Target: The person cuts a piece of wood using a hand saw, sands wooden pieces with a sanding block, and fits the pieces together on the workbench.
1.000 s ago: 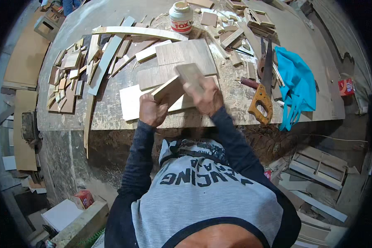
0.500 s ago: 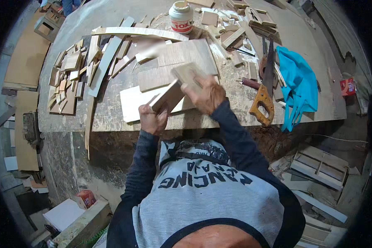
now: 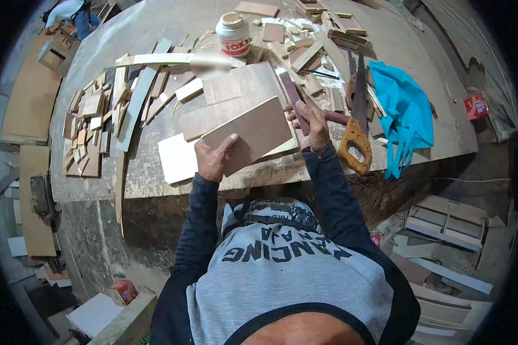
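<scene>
My left hand [image 3: 212, 155] grips a plywood board [image 3: 250, 131], its thumb on the broad face. To the board's right, my right hand [image 3: 312, 123] is closed on a narrow maroon piece [image 3: 290, 91], held upright at a slant. Beneath the board lie a white panel [image 3: 174, 158] and pale plywood pieces [image 3: 230, 86]. A handsaw with a wooden handle [image 3: 351, 150] lies just right of my right hand, beside a maroon-handled tool [image 3: 336, 118] and a turquoise cloth bag [image 3: 403, 109].
A white glue tub [image 3: 232, 35] stands behind the boards. Offcuts [image 3: 89, 115] crowd the bench's left and back [image 3: 305, 52]. Long strips [image 3: 141, 103] cross its left part. Another person [image 3: 75, 17] bends at the upper left; wooden frames [image 3: 446, 221] lie at the lower right.
The board has turned to show its broad face. My right hand has moved right, and its piece now shows narrow and maroon rather than wide and pale. More of the other person shows.
</scene>
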Motion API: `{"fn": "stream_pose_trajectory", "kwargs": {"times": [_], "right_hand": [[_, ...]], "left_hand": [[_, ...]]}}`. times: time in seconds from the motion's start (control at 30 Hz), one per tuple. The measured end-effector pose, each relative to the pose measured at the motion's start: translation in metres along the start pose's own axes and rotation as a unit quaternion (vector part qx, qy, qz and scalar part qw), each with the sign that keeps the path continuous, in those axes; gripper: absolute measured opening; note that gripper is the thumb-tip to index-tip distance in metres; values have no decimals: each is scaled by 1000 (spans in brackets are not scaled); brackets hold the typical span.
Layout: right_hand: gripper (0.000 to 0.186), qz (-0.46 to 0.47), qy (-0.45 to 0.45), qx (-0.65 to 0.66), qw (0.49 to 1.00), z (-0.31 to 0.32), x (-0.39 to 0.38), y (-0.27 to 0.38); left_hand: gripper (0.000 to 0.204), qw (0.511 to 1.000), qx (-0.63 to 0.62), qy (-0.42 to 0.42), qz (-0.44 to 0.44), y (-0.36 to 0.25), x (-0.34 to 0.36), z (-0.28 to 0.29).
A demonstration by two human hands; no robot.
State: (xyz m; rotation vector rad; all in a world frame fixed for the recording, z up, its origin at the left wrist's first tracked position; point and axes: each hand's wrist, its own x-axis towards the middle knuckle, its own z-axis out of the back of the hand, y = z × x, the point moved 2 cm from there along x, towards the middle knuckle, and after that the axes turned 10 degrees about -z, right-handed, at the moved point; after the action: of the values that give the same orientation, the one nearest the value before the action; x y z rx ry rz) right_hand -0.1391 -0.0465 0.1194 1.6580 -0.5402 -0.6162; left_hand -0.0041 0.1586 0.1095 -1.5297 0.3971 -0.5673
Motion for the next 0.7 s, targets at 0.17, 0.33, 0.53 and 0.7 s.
{"fn": "stream_pose_trajectory", "kwargs": {"times": [0.17, 0.33, 0.53, 0.7], "right_hand": [[51, -24, 15, -54, 998, 29, -14, -15], [48, -81, -145, 56, 984, 82, -38, -38], [51, -68, -161, 37, 984, 106, -65, -41], [53, -112, -176, 90, 974, 131, -87, -46]], "left_hand": [[18, 960, -278, 21, 29, 32, 28, -19], [13, 967, -243, -33, 63, 81, 71, -72], [39, 980, 143, -91, -104, 109, 101, -89], [43, 843, 432, -144, -287, 43, 105, -107]]}}
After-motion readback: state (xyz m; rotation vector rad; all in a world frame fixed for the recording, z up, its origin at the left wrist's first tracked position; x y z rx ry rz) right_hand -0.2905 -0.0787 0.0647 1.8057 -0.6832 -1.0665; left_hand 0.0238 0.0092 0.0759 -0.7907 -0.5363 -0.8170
